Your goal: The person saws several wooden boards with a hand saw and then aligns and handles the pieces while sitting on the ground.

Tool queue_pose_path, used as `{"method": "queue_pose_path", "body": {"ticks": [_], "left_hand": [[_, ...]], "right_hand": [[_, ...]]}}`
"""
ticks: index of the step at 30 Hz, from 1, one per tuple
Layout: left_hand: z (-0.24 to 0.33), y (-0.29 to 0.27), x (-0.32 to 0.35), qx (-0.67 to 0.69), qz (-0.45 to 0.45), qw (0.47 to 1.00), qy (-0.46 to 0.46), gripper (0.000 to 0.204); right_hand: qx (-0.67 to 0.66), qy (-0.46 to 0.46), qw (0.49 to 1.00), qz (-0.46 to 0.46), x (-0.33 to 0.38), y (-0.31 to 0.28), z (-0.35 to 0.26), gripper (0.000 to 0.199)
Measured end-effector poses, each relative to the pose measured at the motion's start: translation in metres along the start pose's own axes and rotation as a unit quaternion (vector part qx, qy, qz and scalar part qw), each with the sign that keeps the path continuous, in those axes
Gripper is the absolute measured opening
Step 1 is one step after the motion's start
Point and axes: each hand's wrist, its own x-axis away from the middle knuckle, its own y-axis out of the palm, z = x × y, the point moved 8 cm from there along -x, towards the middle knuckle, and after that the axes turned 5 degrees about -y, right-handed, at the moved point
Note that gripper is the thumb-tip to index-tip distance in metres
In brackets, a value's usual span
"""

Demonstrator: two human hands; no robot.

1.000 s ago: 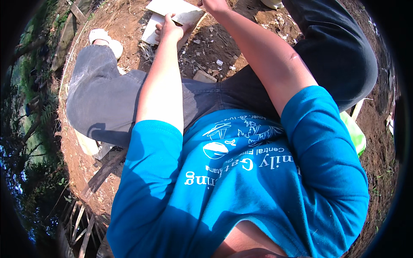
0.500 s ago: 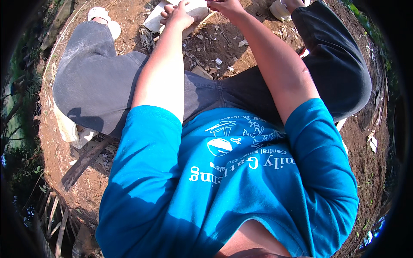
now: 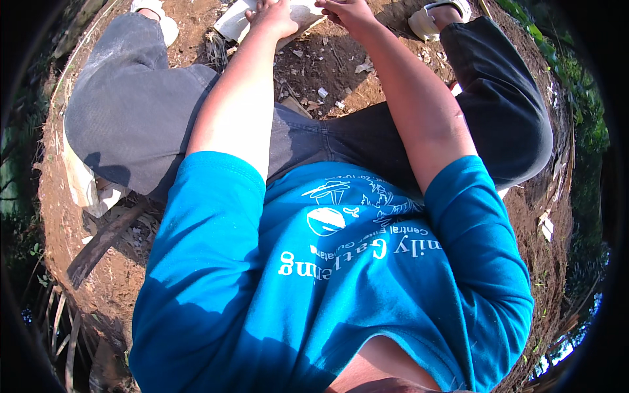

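Head view: left hand [image 3: 274,16] pressed on a pale flat slab [image 3: 237,21], fingers seemingly curled over its top edge, though cropped at the rim. Right hand [image 3: 348,12] just beside, fingers bent, grip impossible to tell. Slab lying on bare soil [image 3: 327,72] under both hands.

A flat slab [image 3: 236,23] lies on the soil [image 3: 327,72] between the feet, under both hands.

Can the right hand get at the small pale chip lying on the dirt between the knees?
Probably yes. The right hand sits at the white slab just above the chip, with only bare dirt and loose scraps between them; nothing blocks the way.
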Motion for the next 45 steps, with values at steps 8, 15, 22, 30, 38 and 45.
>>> {"method": "queue_pose_path", "body": {"ticks": [8, 15, 22, 30, 38, 45], "left_hand": [[0.025, -0.019, 0.016, 0.016, -0.005, 1.000, 0.019, 0.077], [0.018, -0.012, 0.002, 0.032, 0.092, 0.994, 0.046, 0.057], [0.052, -0.033, 0.020, 0.163, 0.080, 0.973, 0.145, 0.021], [0.031, -0.007, -0.009, 0.216, 0.105, 0.962, 0.129, 0.017], [0.028, 0.002, -0.011, 0.259, 0.001, 0.966, 0.020, 0.014], [0.025, 0.009, -0.016, 0.367, 0.006, 0.920, 0.137, 0.013]], "right_hand": [[-0.085, -0.035, 0.996, -0.025, -0.006, 0.004, 0.007, 0.044], [-0.014, -0.042, 0.999, 0.014, -0.013, -0.003, 0.010, 0.046], [-0.012, -0.073, 0.997, 0.018, -0.024, -0.013, 0.022, 0.051], [0.119, -0.112, 0.987, 0.011, -0.011, 0.003, -0.021, 0.027], [0.130, -0.170, 0.976, -0.046, 0.002, 0.011, -0.031, 0.015], [0.195, -0.117, 0.974, -0.025, -0.004, 0.005, -0.016, 0.014]]}}
